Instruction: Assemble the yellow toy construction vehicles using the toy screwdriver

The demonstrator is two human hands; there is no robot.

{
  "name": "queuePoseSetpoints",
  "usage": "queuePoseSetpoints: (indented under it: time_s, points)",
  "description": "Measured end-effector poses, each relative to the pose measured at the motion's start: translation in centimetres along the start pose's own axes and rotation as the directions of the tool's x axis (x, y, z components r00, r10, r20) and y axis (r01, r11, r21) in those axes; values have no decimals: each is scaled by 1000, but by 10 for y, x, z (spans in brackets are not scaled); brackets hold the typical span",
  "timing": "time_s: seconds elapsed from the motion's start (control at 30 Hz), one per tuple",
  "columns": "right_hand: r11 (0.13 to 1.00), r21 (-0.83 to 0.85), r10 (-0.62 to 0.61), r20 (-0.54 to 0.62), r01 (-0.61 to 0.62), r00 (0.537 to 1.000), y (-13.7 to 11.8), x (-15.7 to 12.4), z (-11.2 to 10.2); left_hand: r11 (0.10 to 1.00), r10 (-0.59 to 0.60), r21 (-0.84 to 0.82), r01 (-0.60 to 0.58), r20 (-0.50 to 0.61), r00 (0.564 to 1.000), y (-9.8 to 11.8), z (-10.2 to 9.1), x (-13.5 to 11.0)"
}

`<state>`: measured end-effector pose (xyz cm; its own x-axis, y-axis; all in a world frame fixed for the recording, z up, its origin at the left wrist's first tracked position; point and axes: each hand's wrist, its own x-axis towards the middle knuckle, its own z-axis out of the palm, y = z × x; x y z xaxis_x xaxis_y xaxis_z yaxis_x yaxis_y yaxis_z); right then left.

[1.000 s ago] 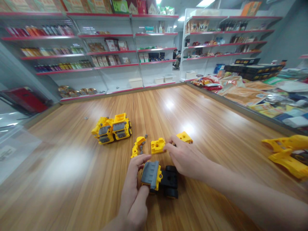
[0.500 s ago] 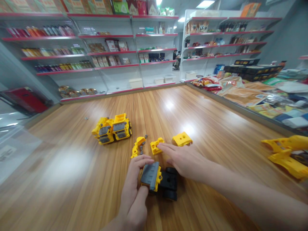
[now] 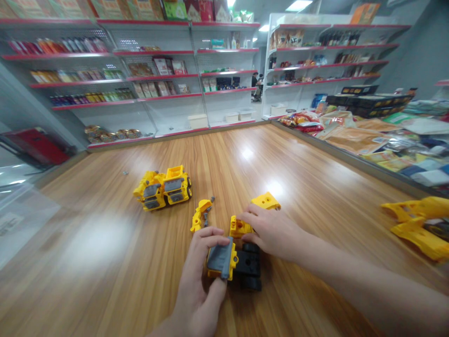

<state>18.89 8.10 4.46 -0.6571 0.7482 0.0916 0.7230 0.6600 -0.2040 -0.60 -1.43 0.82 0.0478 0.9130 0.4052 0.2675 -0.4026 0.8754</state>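
Observation:
My left hand (image 3: 199, 276) is closed around the cab of a toy truck (image 3: 220, 260). The cab is yellow with a grey windscreen, and its bare black chassis with wheels points right. Just above that chassis, my right hand (image 3: 275, 231) pinches a small yellow toy part (image 3: 239, 226) between thumb and fingers. Behind the right hand lies a flat yellow plate with holes (image 3: 265, 201), partly covered by the hand. A yellow toy digger arm (image 3: 199, 216) rests beyond my left fingertips, with several small grey screws (image 3: 206, 214) beside it.
Two assembled yellow toy trucks (image 3: 163, 188) stand side by side at the left. A larger yellow toy piece (image 3: 419, 224) lies at the right edge. A clear plastic bin (image 3: 24, 220) is at far left. Packaged goods (image 3: 358, 135) cover the neighbouring surface at right; shelves stand behind.
My right hand has taken hold of the small yellow part and brought it right and nearer, beside the chassis. My left hand and the truck have shifted slightly to the right.

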Motion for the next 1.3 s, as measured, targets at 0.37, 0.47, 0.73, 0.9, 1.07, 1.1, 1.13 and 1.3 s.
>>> queuePoseSetpoints:
  time_s: [0.37, 0.47, 0.73, 0.9, 1.07, 1.1, 1.13, 1.3]
  points:
    - [928, -125, 337, -115, -350, 934, 28, -3, -5, 999, -9, 53, 9, 0, 1000, -2, 7, 1]
    - [931, -124, 331, -109, -343, 937, 29, -4, -5, 995, -84, 44, 86, -51, 995, -3, 8, 1]
    - [930, -66, 350, -151, -362, 925, 26, 0, -10, 982, -188, -10, 189, -142, 972, -9, 7, 1]
    - [977, 215, 50, -240, 3, 970, 13, -2, -24, 974, -222, -70, 214, -136, 965, -6, 9, 3]
    - [922, 297, -252, -29, 249, 967, 1, -9, -24, 971, -237, -71, 229, -151, 960, -5, 8, 4]
    - [924, 301, -240, -22, 236, 970, 0, -10, -22, 971, -237, -57, 231, -149, 960, -5, 8, 4]
    - [926, 306, -224, -24, 220, 974, 0, -10, -21, 971, -237, -47, 233, -147, 960, -5, 8, 4]
    - [915, 357, -195, -18, 189, 981, -1, -10, -19, 971, -241, -53, 235, -197, 950, -1, 10, 5]
